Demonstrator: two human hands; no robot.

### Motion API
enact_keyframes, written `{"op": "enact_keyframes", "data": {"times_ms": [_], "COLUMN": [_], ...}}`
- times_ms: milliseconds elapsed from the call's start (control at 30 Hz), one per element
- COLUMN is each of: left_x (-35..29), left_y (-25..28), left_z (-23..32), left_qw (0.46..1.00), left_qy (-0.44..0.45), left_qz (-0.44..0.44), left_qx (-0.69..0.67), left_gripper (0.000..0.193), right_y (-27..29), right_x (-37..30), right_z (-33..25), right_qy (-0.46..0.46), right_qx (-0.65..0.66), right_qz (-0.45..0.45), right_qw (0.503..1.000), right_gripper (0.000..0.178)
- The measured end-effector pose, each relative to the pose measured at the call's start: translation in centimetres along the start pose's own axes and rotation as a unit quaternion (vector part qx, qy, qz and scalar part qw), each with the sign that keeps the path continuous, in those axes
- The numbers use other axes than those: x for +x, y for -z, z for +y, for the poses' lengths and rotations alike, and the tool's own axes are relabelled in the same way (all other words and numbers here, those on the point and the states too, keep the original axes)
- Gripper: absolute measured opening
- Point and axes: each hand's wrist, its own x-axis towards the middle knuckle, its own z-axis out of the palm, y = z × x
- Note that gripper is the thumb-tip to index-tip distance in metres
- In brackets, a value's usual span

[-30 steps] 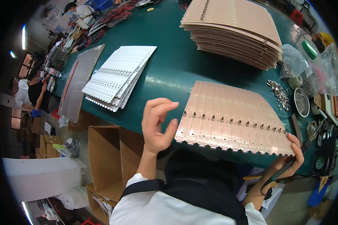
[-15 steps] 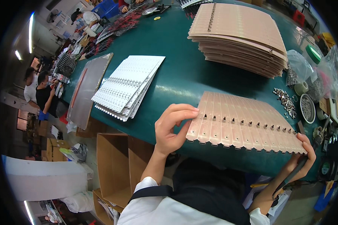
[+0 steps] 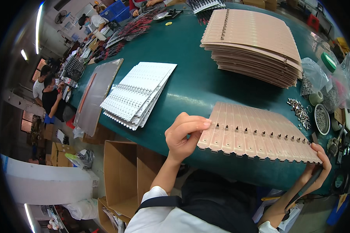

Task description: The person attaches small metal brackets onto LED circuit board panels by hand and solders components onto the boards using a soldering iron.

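A copper-coloured panel (image 3: 256, 134) of joined strips, with a row of small dark metal clips across it and a scalloped near edge, is held up over the near side of the green table (image 3: 175, 91). My left hand (image 3: 182, 136) pinches its left edge between thumb and fingers. At the right edge, my right hand (image 3: 319, 163) grips the panel's near corner. A slender dark tool (image 3: 301, 190) lies along that palm; its kind is unclear. Beyond the panel rises a tall stack of similar panels (image 3: 252, 35). To the left lies a smaller pile of white panels (image 3: 144, 85).
Loose metal parts (image 3: 298, 112), a metal bowl of small pieces (image 3: 322, 119) and plastic bags (image 3: 315, 73) crowd the right side. A grey board (image 3: 99, 93) lies at the table's left edge, above an open cardboard box (image 3: 120, 174). Other people (image 3: 52, 97) work farther off.
The whole scene has shifted slightly right and down in the picture. Both hands keep their hold on the panel, whose pose looks almost the same.
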Motion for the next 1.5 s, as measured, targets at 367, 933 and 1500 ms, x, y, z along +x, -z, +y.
{"op": "enact_keyframes", "data": {"times_ms": [367, 933, 1500], "left_x": [0.2, 1.6, 2.8], "left_y": [-0.5, -1.2, -0.3], "left_z": [0.1, -0.6, -1.0], "left_qw": [0.991, 0.995, 0.989], "left_qy": [0.067, -0.025, -0.052], "left_qz": [0.016, -0.054, -0.124], "left_qx": [-0.115, -0.08, -0.054], "left_gripper": [0.033, 0.022, 0.027], "right_y": [-0.1, -0.2, -0.3], "right_x": [-0.3, -0.2, -0.5], "right_z": [0.1, -0.4, -1.1], "right_qy": [-0.008, -0.006, -0.008], "right_qx": [-0.002, 0.025, 0.033], "right_qz": [0.005, 0.005, 0.001], "right_qw": [1.0, 1.0, 0.999], "right_gripper": [0.026, 0.019, 0.02]}}
